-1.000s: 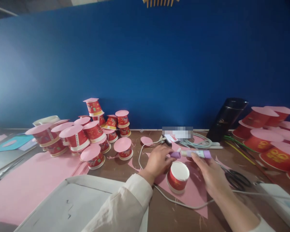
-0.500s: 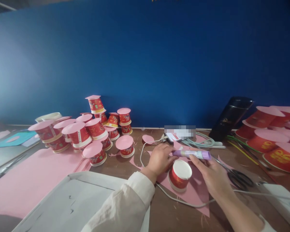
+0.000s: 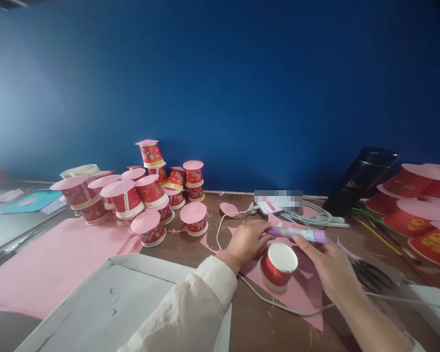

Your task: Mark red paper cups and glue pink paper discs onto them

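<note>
A purple glue stick [image 3: 298,233] lies sideways between my two hands, above and behind an upturned red paper cup. The fingers of my left hand [image 3: 247,244] pinch its left end. My right hand [image 3: 332,266] grips the right part from below, thumb and fingers around it. The cup [image 3: 278,268] stands with its white base up on a cut sheet of pink paper [image 3: 304,293]. Neither hand touches the cup. Scissors with black handles [image 3: 374,275] lie beside my right hand, partly hidden by it.
Red cups topped with pink discs [image 3: 146,222] crowd the left, more [image 3: 421,215] the right. A black flask [image 3: 359,181] leans at the back. Pink sheets [image 3: 58,269] and a white board [image 3: 106,303] lie left. A white cable [image 3: 271,303] loops around the pink paper.
The whole view has shifted slightly, so things on the table sit a little further right. Both hands keep hold of the glue stick, and the cup stays upturned on the paper.
</note>
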Tool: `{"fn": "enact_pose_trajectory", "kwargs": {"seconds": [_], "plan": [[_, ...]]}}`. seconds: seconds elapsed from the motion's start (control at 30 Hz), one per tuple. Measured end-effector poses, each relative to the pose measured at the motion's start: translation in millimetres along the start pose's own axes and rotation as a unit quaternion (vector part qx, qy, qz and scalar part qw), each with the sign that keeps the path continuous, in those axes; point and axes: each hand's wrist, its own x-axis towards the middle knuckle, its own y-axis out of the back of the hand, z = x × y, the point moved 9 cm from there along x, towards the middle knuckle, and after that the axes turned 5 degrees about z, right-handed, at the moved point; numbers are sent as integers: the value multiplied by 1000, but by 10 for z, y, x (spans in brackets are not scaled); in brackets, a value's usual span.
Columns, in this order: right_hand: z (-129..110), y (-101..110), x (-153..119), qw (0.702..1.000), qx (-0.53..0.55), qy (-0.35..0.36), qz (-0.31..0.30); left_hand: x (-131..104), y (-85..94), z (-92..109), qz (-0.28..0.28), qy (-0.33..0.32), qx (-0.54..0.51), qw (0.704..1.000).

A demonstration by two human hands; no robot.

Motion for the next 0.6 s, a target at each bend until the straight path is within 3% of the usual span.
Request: {"fn": "enact_pose_trajectory", "kwargs": {"seconds": [0.23,0.43,0.6], "plan": [[-90,-25,23,999,-19,24,-18,16,45,31,20,-16,-22,999],[-68,-40,1,998,-67,-22,-6,2,106,36,26,-7,-8,1000],[-34,-41,-6,999,-32,-4,1,-23,106,77,37,-30,1,999]]}}
